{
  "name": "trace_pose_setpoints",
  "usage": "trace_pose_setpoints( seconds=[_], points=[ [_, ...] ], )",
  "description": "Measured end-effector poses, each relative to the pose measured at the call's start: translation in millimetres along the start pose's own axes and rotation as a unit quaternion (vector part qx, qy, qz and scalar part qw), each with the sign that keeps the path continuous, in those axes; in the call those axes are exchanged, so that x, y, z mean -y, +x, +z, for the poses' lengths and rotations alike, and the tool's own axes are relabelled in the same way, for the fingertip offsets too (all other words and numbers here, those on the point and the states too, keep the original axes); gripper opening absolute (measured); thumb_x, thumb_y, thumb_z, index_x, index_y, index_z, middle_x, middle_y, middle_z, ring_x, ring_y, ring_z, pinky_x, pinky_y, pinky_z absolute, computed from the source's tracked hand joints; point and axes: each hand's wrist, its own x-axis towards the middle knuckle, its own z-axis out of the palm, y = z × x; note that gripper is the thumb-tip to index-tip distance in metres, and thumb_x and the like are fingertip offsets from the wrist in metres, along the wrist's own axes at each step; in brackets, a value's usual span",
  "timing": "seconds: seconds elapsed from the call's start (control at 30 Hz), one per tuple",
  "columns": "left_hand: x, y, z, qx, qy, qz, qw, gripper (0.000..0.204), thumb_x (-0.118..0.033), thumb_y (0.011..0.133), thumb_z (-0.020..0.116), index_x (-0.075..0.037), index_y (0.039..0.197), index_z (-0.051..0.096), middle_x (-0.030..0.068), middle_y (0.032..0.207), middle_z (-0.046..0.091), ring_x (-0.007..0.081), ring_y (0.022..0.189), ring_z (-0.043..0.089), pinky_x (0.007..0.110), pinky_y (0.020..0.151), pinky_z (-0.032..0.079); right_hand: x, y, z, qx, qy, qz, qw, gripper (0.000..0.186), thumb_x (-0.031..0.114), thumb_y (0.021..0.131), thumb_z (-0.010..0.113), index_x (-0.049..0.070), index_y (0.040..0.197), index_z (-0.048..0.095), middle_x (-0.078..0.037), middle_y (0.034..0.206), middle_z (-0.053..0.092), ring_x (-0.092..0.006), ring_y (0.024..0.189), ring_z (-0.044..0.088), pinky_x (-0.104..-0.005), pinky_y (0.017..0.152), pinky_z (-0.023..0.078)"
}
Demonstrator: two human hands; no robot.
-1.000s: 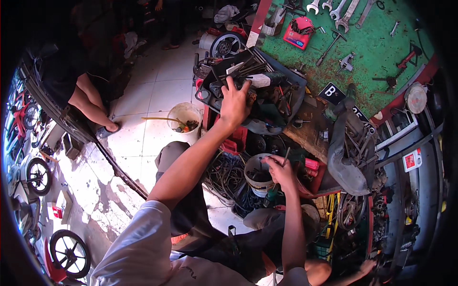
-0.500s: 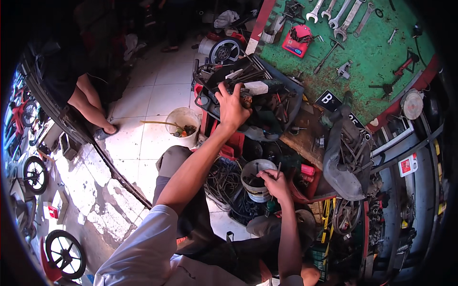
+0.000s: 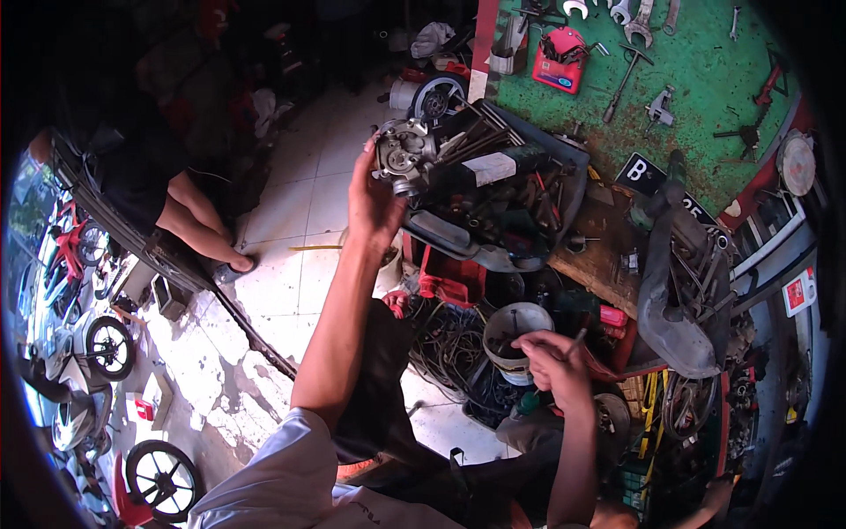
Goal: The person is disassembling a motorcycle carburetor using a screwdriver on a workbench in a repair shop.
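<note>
Left side: your left hand (image 3: 374, 207) is closed around a metal part (image 3: 404, 157), a grey casting with round openings, its machined face turned upward. The part is at the left end of a dark tray (image 3: 577, 210); the gap between part and tray cannot be judged.

Right side: the fingers of your right hand (image 3: 557, 363) are curled around a slim rod (image 3: 578, 342), one end of which sticks up past the knuckles. In view, the hand overlaps the right rim of a pale bucket (image 3: 504, 372); whether it touches cannot be told.

Surroundings: the tray is crowded with hand tools and a white-and-dark box (image 3: 489, 169), just right of your metal part. A red bin (image 3: 451, 280) sits below the tray, and tangled cables (image 3: 441, 348) lie left of the bucket, between your two forearms. Beyond the tray, a green bench top (image 3: 533, 110) carries spanners (image 3: 641, 25) and a red container (image 3: 558, 63). To the right, a grey trough (image 3: 674, 337) of tools stands near a wooden board (image 3: 604, 273). Your left forearm partly hides a second bucket (image 3: 388, 275). A bystander's leg (image 3: 201, 216) is well apart, at left.
</note>
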Motion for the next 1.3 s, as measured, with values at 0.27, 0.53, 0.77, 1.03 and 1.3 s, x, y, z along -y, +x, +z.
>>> trace_pose_setpoints(
  seconds=[0.27,0.53,0.77,1.03,1.3],
  points=[
    [15,-36,31,0.081,0.056,-0.086,0.991,0.049,-0.039,0.096,0.044,-0.012,0.137,0.039,0.0104,0.126,0.053,0.0237,0.108,0.057,0.041,0.091,0.048,3,-4,1,-0.120,0.095,-0.025,0.988,0.009,0.010,0.089,0.056,0.001,0.090,0.060,0.008,0.053,0.031,0.0003,0.040,0.022,-0.0197,0.036,0.013],
    [56,-106,68,0.141,0.270,-0.132,0.943,0.035,-0.001,0.085,0.065,-0.004,0.118,0.054,0.0004,0.103,0.057,0.0050,0.091,0.054,0.019,0.079,0.044,14,4,19,-0.084,0.039,-0.171,0.981,0.053,0.017,0.088,0.066,-0.002,0.130,0.040,-0.002,0.084,0.066,-0.0069,0.076,0.059,-0.0191,0.066,0.043],
    [77,-124,62,0.185,0.383,-0.043,0.904,0.038,-0.003,0.080,0.071,-0.003,0.115,0.055,0.0043,0.108,0.056,0.0108,0.098,0.054,0.023,0.085,0.043,6,9,24,-0.014,0.102,-0.195,0.975,0.061,0.006,0.077,0.075,0.000,0.127,0.041,-0.008,0.112,0.059,-0.0136,0.100,0.060,-0.0281,0.087,0.049],
    [68,-113,66,0.268,0.436,-0.096,0.854,0.057,-0.012,0.072,0.080,-0.006,0.123,0.055,0.0063,0.119,0.055,0.0162,0.111,0.052,0.028,0.093,0.043,2,2,11,-0.032,0.152,-0.165,0.974,0.047,0.010,0.081,0.069,0.000,0.122,0.047,-0.008,0.107,0.061,-0.0143,0.099,0.060,-0.0272,0.083,0.051],
    [43,-87,74,0.348,0.559,-0.130,0.741,0.062,-0.012,0.067,0.082,-0.008,0.123,0.058,0.0076,0.113,0.057,0.0175,0.108,0.055,0.029,0.087,0.047,8,-4,-5,-0.027,0.118,-0.044,0.992,0.030,0.024,0.082,0.066,0.002,0.102,0.061,0.001,0.076,0.059,-0.0054,0.068,0.052,-0.0228,0.060,0.041]
  ],
)
